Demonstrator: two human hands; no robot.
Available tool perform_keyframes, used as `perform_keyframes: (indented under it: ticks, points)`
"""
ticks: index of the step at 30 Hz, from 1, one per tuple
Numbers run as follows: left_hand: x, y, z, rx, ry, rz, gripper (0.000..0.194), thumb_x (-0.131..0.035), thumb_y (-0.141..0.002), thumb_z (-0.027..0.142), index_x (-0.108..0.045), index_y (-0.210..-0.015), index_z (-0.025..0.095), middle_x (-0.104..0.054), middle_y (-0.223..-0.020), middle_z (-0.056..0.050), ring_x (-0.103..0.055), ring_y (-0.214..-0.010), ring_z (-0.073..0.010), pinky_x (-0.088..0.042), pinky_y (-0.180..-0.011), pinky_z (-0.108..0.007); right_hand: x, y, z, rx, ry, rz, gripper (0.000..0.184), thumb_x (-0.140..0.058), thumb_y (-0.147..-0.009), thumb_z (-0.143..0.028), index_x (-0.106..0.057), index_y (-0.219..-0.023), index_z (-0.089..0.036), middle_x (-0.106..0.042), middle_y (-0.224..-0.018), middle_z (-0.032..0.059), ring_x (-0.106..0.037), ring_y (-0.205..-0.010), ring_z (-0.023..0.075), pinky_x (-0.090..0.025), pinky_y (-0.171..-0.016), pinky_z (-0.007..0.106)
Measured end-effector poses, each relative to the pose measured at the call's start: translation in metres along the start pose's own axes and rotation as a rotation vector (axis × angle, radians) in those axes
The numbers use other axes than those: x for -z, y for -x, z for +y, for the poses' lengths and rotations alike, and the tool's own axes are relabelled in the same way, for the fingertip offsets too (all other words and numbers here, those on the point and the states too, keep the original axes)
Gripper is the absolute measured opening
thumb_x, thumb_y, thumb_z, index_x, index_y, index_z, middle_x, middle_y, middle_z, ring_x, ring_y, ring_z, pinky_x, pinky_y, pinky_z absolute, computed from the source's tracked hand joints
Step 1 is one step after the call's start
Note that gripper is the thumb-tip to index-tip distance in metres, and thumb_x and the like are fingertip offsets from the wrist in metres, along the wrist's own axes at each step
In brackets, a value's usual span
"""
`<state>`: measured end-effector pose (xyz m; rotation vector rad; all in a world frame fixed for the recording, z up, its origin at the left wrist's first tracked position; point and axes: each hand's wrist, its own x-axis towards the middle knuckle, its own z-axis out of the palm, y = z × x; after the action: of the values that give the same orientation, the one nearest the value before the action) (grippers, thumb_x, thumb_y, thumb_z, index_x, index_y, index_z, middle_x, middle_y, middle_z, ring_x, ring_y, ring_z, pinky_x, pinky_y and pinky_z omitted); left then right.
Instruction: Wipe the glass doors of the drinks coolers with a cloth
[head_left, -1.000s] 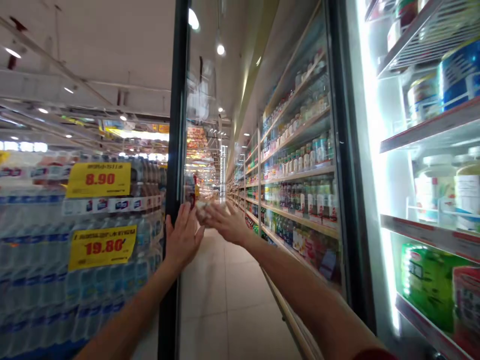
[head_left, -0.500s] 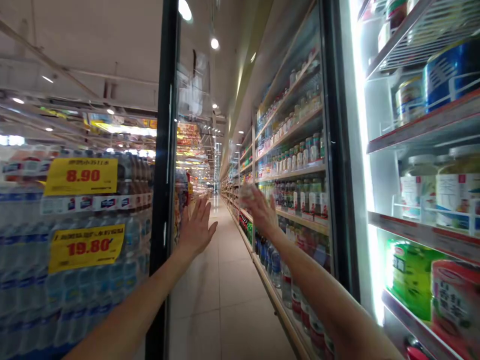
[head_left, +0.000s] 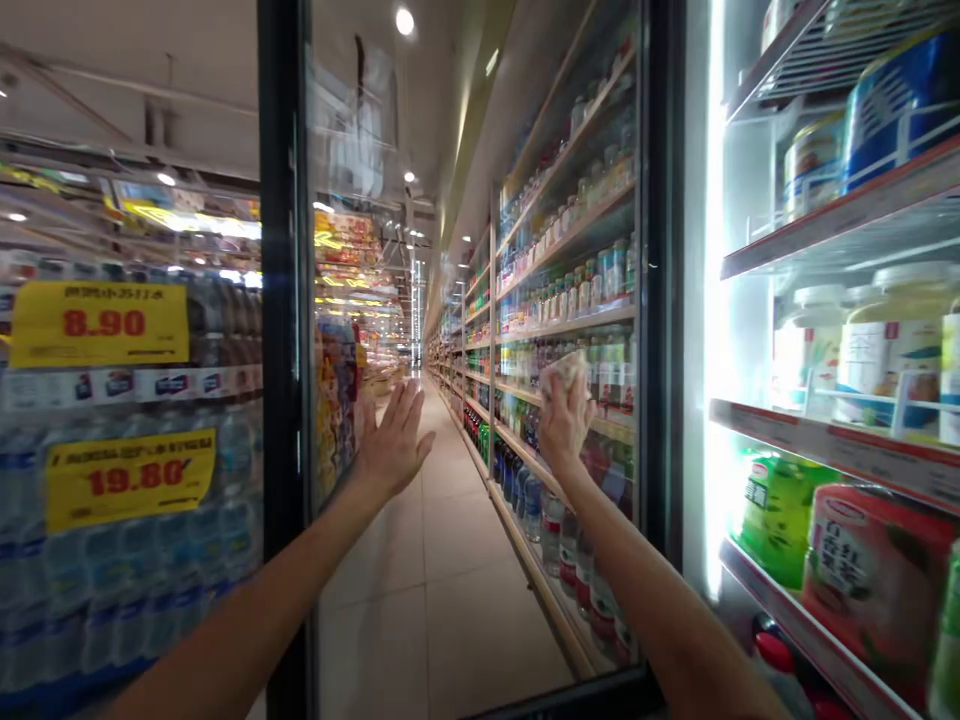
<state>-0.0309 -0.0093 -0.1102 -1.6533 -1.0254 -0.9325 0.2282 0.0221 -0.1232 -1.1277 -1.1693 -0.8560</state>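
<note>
Before me stands the glass door of a lit drinks fridge, swung open in its black frame. Against the left part of the pane, my left hand lies flat with its fingers stretched out and nothing held. My right hand presses a pale, crumpled cloth to the glass on the right side. Part of the cloth is hidden behind the fingers. Bottles on shelves and a tiled aisle show in or through the pane.
On the right, fridge shelves hold bottles, a green pack and a red pack. Stacked water bottles with yellow price signs stand at the left, beyond the door frame.
My right hand has moved right across the pane with the cloth. My left hand stays spread at nearly the same spot. The view has shifted, so the door frame appears further left.
</note>
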Motion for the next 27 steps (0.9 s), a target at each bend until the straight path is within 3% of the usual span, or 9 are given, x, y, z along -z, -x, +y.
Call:
perform_keyframes:
  ticks: [4, 6, 9, 11, 15, 20, 21, 25, 27]
  points:
    - [-0.007, 0.01, 0.009, -0.058, 0.012, -0.017, 0.057, -0.038, -0.087, 0.038, -0.028, -0.138, 0.014, -0.027, -0.145, -0.01, -0.019, -0.136, -0.023, -0.003, -0.112, -0.049, 0.001, 0.029, -0.006, 0.594, -0.081, -0.238, 0.041, -0.043, -0.087, -0.019, -0.049, -0.124, -0.036, -0.038, -0.142, 0.001, -0.025, -0.134, 0.019, -0.016, -0.109, 0.045]
    - [-0.01, 0.016, 0.01, -0.064, 0.018, -0.025, 0.057, -0.038, -0.087, 0.038, -0.028, -0.138, 0.014, -0.028, -0.144, -0.01, -0.021, -0.136, -0.0227, -0.002, -0.112, -0.048, 0.002, 0.03, 0.004, 0.396, -0.048, -0.168, 0.038, -0.041, -0.089, -0.023, -0.049, -0.125, -0.032, -0.039, -0.141, 0.0046, -0.027, -0.134, 0.0213, -0.017, -0.108, 0.048]
    - [-0.011, 0.021, 0.013, -0.049, 0.022, -0.027, 0.056, -0.038, -0.088, 0.038, -0.029, -0.138, 0.014, -0.029, -0.144, -0.01, -0.023, -0.135, -0.0223, -0.001, -0.112, -0.048, 0.002, 0.03, 0.02, -0.17, 0.034, 0.03, 0.043, -0.034, -0.09, -0.026, -0.041, -0.133, -0.021, -0.029, -0.144, 0.0166, -0.026, -0.133, 0.0292, -0.025, -0.101, 0.055]
    - [-0.012, 0.024, 0.019, -0.042, 0.033, -0.028, 0.056, -0.039, -0.087, 0.039, -0.031, -0.137, 0.013, -0.028, -0.144, -0.01, -0.022, -0.135, -0.0227, -0.002, -0.112, -0.048, 0.003, 0.04, 0.022, -0.149, 0.031, 0.002, 0.045, -0.035, -0.09, -0.024, -0.038, -0.135, -0.021, -0.025, -0.146, 0.0165, -0.024, -0.134, 0.0297, -0.026, -0.101, 0.054]
    - [-0.014, 0.033, 0.036, -0.114, 0.078, -0.078, 0.055, -0.041, -0.086, 0.038, -0.034, -0.135, 0.014, -0.031, -0.143, -0.01, -0.025, -0.134, -0.0224, -0.004, -0.112, -0.047, 0.005, 0.067, 0.028, 0.379, -0.021, -0.246, 0.042, -0.043, -0.087, -0.021, -0.047, -0.126, -0.035, -0.033, -0.144, 0.0032, -0.025, -0.134, 0.0219, -0.019, -0.107, 0.048]
    - [-0.019, 0.041, 0.046, -0.098, 0.094, -0.102, 0.057, -0.042, -0.086, 0.037, -0.031, -0.137, 0.013, -0.029, -0.144, -0.01, -0.023, -0.135, -0.0226, -0.005, -0.112, -0.048, 0.008, 0.063, 0.054, -0.272, 0.098, 0.006, 0.047, -0.035, -0.088, -0.022, -0.037, -0.135, -0.019, -0.028, -0.144, 0.0178, -0.027, -0.133, 0.0287, -0.026, -0.1, 0.056]
    - [-0.021, 0.042, 0.049, -0.09, 0.094, -0.105, 0.058, -0.042, -0.086, 0.038, -0.031, -0.137, 0.013, -0.029, -0.144, -0.011, -0.022, -0.135, -0.0229, -0.004, -0.112, -0.049, 0.008, 0.064, 0.052, -0.301, 0.104, 0.016, 0.048, -0.035, -0.088, -0.022, -0.035, -0.136, -0.018, -0.027, -0.144, 0.0191, -0.026, -0.133, 0.0293, -0.027, -0.1, 0.055]
    - [-0.028, 0.047, 0.063, -0.146, 0.103, -0.127, 0.056, -0.041, -0.086, 0.039, -0.033, -0.136, 0.013, -0.03, -0.143, -0.01, -0.023, -0.135, -0.0217, -0.003, -0.112, -0.048, 0.008, 0.083, 0.033, 0.273, 0.024, -0.238, 0.048, -0.044, -0.085, -0.018, -0.043, -0.131, -0.03, -0.031, -0.145, 0.0074, -0.022, -0.135, 0.0228, -0.02, -0.107, 0.047]
    - [-0.03, 0.05, 0.066, -0.17, 0.106, -0.138, 0.055, -0.04, -0.087, 0.038, -0.032, -0.136, 0.015, -0.031, -0.143, -0.009, -0.024, -0.135, -0.0206, -0.003, -0.112, -0.048, 0.009, 0.087, 0.036, 0.357, 0.01, -0.277, 0.046, -0.046, -0.084, -0.018, -0.045, -0.128, -0.033, -0.034, -0.144, 0.0036, -0.024, -0.135, 0.0208, -0.017, -0.109, 0.047]
